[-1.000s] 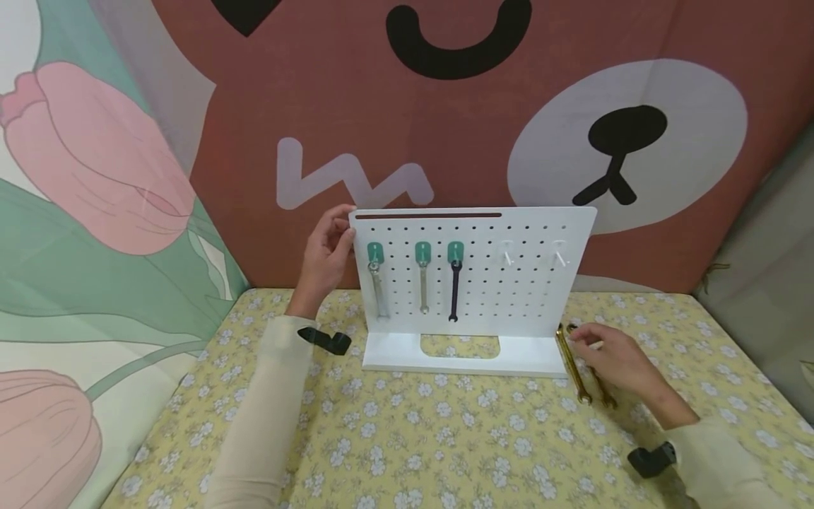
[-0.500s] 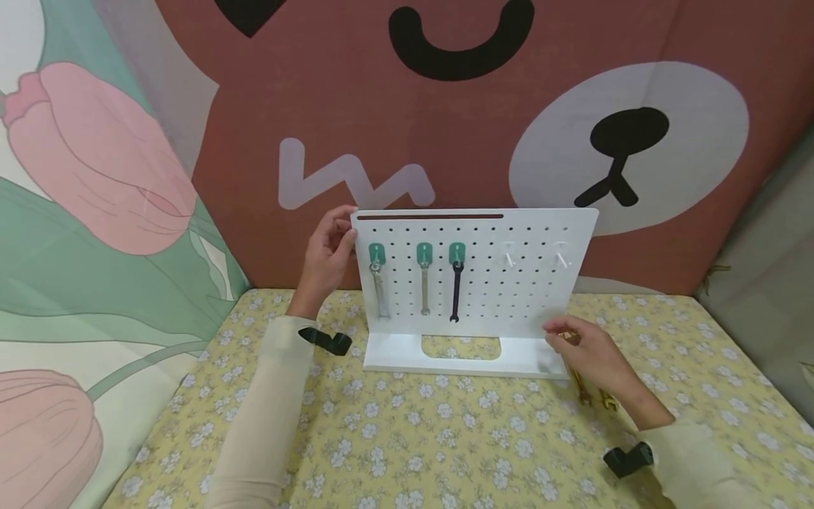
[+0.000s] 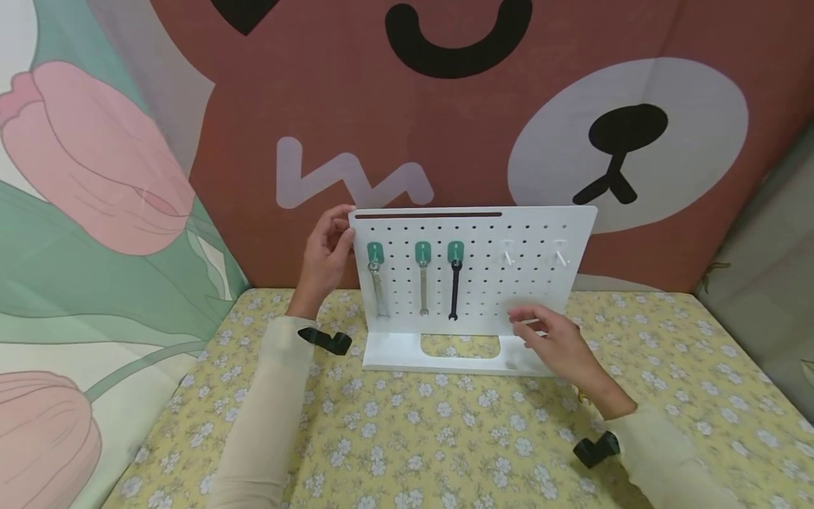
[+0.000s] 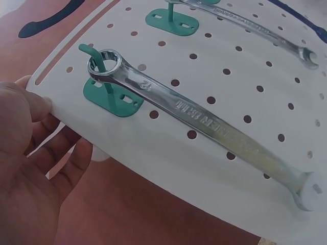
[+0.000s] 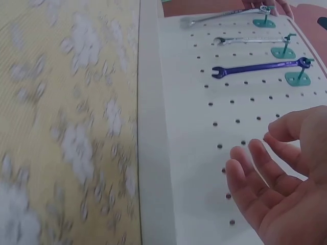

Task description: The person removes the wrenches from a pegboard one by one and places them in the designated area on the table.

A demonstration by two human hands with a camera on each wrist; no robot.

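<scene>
My left hand (image 3: 324, 258) grips the left edge of a white pegboard (image 3: 483, 297), its thumb on the front face and the other fingers behind. Close by, a silver combination wrench (image 4: 179, 107) hangs by its ring end from a green hook (image 4: 115, 99). Two more hang beside it: a second silver wrench (image 3: 424, 290) and a dark purple wrench (image 5: 260, 67). In front of the board's lower right part hovers my right hand (image 3: 556, 346), fingers loosely bent and nothing between them. Its forearm mostly hides the gold wrenches; only a bit of gold wrench (image 3: 581, 396) shows.
Two clear hooks (image 3: 508, 254) on the board's right side carry nothing. The pegboard's base (image 3: 391, 350) stands on a table with a yellow floral cloth (image 3: 381, 438). Behind it hangs a printed cloth backdrop (image 3: 470, 141).
My right hand has moved left from beside the gold wrenches to in front of the board's lower right. The left hand has stayed on the board's edge.
</scene>
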